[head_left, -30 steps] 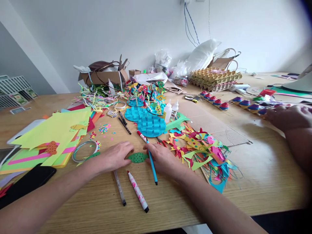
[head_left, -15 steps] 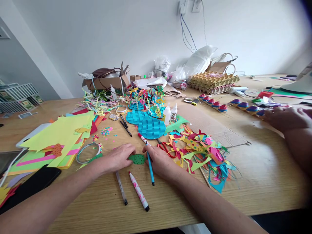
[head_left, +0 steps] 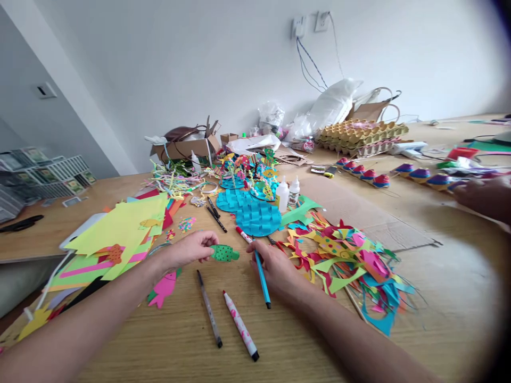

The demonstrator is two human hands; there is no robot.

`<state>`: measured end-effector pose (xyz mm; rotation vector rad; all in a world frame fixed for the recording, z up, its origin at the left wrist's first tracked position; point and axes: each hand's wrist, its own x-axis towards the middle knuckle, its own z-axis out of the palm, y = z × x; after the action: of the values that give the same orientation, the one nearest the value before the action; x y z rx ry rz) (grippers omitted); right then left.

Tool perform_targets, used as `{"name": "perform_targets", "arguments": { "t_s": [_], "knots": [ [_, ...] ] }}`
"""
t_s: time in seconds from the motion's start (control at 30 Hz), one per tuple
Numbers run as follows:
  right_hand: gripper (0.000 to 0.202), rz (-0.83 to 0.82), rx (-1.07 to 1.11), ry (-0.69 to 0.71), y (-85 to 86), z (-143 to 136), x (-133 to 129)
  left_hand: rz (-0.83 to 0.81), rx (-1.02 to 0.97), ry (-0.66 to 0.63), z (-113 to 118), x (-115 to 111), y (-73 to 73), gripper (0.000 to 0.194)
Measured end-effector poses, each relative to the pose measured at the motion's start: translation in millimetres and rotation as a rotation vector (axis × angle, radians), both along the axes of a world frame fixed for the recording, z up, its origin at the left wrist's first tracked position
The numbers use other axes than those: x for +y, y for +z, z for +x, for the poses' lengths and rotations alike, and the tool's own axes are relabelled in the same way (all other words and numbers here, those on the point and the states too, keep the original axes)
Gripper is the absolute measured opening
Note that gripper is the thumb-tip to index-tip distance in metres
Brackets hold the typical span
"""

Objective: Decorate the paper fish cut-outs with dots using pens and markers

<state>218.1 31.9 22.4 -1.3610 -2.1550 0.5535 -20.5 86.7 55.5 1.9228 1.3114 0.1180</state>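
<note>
Between thumb and fingers my left hand point(head_left: 195, 247) pinches a green paper cutout point(head_left: 224, 253) with dark dots, held above the wooden table point(head_left: 159, 340). My right hand point(head_left: 275, 264) is closed on a blue pen point(head_left: 262, 279) that points down toward me. A red and white marker point(head_left: 243, 234) lies just beyond my right hand. In front of me lie a clear pen point(head_left: 209, 308) and a pink-patterned marker point(head_left: 240, 325). A pink paper fish point(head_left: 163, 289) is by my left forearm.
Colored paper scraps point(head_left: 355, 255) and scissors point(head_left: 279, 244) lie at right, yellow sheets point(head_left: 120, 229) at left. Blue woven paper discs point(head_left: 257, 217) and glue bottles point(head_left: 282, 196) stand beyond. Another person's hand point(head_left: 485, 198) reaches in at far right, near painted egg-carton cups point(head_left: 419, 174).
The green cutout has left my right fingers and is held by my left hand alone. My hands are farther apart. The view has shifted left, uncovering the pink fish.
</note>
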Motion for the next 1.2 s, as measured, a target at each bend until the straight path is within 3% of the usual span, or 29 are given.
{"name": "perform_targets", "arguments": {
  "t_s": [0.2, 0.47, 0.6, 0.77, 1.0, 1.2],
  "knots": [
    [0.024, 0.024, 0.026, 0.034, -2.7, 1.9, 3.0, 0.037, 0.006, 0.189, -53.1, 16.3, 17.6, 0.03],
    [0.027, 0.05, -0.011, 0.042, -9.1, 4.8, 5.5, 0.193, 0.109, 0.457, -160.6, 27.5, 76.2, 0.032],
    [0.03, 0.064, -0.012, 0.038, -13.6, 4.6, 6.6, 0.171, 0.231, 0.505, -199.1, 27.3, 90.0, 0.032],
    [0.031, 0.04, -0.032, 0.042, -10.7, 5.0, 7.8, 0.045, 0.409, 0.481, -228.4, 30.9, 82.8, 0.031],
    [0.032, 0.025, -0.028, 0.044, -7.2, 4.0, 6.9, -0.037, 0.589, 0.415, -243.0, 37.3, 47.6, 0.032],
    [0.033, -0.006, -0.042, 0.049, -4.0, 4.5, 5.6, 0.0, 0.673, 0.379, -249.8, 39.9, 24.4, 0.032]
  ]
}}
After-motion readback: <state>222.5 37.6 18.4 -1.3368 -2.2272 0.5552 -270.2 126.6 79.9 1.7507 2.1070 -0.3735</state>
